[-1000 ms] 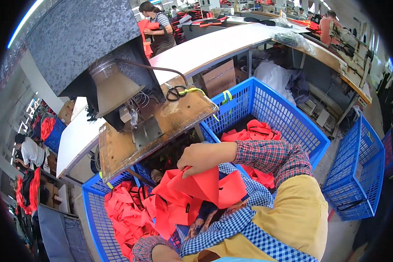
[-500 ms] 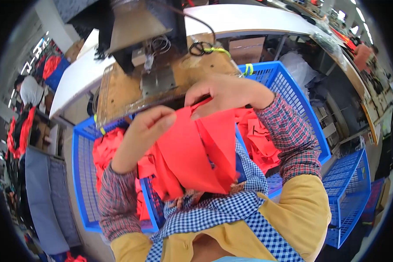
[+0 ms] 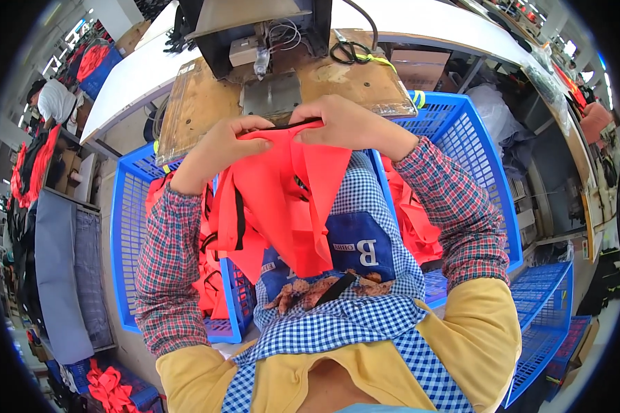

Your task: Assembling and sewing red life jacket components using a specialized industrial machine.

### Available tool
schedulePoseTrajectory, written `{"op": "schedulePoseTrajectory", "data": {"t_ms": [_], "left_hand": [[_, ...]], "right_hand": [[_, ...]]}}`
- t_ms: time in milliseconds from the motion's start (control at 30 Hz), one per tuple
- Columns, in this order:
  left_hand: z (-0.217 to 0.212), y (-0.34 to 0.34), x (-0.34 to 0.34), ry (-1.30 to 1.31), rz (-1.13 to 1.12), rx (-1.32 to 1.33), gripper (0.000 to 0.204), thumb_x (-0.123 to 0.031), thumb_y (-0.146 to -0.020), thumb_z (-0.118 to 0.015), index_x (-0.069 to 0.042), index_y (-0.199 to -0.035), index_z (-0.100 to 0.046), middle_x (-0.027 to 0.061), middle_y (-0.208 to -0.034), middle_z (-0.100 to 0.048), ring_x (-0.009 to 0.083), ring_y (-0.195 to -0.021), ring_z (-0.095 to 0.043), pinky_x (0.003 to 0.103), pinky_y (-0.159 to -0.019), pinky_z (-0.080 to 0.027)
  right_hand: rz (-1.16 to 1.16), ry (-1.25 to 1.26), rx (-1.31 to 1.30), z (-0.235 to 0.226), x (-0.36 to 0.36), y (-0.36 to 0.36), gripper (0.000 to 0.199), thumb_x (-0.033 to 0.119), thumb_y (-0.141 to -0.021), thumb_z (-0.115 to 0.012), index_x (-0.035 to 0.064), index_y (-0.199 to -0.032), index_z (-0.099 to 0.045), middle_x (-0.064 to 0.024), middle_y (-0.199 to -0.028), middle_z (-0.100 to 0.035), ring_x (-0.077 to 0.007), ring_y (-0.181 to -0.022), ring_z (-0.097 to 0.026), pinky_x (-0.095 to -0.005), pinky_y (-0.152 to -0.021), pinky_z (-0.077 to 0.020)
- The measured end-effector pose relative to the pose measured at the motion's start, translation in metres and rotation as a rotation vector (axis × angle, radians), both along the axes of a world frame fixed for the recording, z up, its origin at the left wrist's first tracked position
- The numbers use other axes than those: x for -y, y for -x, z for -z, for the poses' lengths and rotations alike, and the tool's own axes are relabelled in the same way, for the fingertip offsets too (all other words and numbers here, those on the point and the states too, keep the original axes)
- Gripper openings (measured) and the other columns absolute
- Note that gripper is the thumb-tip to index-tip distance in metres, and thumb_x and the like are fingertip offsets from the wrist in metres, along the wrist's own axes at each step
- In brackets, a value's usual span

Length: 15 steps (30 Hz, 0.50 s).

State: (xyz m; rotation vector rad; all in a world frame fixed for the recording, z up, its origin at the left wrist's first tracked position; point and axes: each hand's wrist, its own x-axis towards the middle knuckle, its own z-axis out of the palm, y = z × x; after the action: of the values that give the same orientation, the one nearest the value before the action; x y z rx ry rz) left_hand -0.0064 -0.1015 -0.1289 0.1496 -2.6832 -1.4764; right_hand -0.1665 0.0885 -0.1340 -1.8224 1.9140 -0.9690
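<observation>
A coral-red fabric piece (image 3: pixel 272 182) with black strips along some edges hangs in front of me, its upper edge held up at the wooden worktop (image 3: pixel 200 93). My left hand (image 3: pixel 224 148) is closed on the left part of that edge, thumb and fingers pinched together. Close beside it, my right hand (image 3: pixel 348 131) pinches the same edge. The metal plate (image 3: pixel 270 95) of a machine (image 3: pixel 255 31) lies just beyond my fingers. The lower part of the fabric drapes freely over my blue checked apron (image 3: pixel 358 182).
Blue plastic baskets with more red pieces stand at my left (image 3: pixel 125 241) and right (image 3: pixel 479 148). Black-handled scissors (image 3: pixel 350 51) lie on the worktop beside a yellow-green strip. Another blue basket (image 3: pixel 541 296) stands farther right. At far left is a person (image 3: pixel 56 100).
Both hands have moved up and forward with the fabric, to the worktop's front edge. The fabric now hangs narrower, showing black strips, and uncovers the apron's front.
</observation>
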Motion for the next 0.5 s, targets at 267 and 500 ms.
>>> {"op": "schedulePoseTrajectory", "data": {"t_ms": [267, 500], "left_hand": [[-0.001, 0.019, 0.011, -0.053, -0.074, 0.167, 0.024, -0.010, -0.078, -0.055, 0.002, -0.097, -0.063, 0.0003, -0.084, -0.060, 0.0085, -0.076, -0.053, 0.022, -0.067, -0.043], [0.018, 0.051, 0.052, -0.457, -0.191, 0.207, 0.023, -0.005, -0.070, -0.052, 0.000, -0.090, -0.062, -0.0022, -0.075, -0.054, 0.0084, -0.069, -0.049, 0.021, -0.061, -0.039]], "right_hand": [[0.071, 0.002, 0.072, 0.009, 0.024, 0.012, 0.027, 0.015, -0.081, -0.065, -0.0020, -0.101, -0.064, -0.0088, -0.086, -0.067, -0.0131, -0.081, -0.060, -0.0271, -0.074, -0.0479], [0.114, 0.004, 0.412, 0.026, 0.058, 0.027, 0.027, 0.014, -0.079, -0.066, -0.0010, -0.101, -0.066, -0.0063, -0.086, -0.068, -0.0121, -0.080, -0.061, -0.0267, -0.072, -0.0490]]}}
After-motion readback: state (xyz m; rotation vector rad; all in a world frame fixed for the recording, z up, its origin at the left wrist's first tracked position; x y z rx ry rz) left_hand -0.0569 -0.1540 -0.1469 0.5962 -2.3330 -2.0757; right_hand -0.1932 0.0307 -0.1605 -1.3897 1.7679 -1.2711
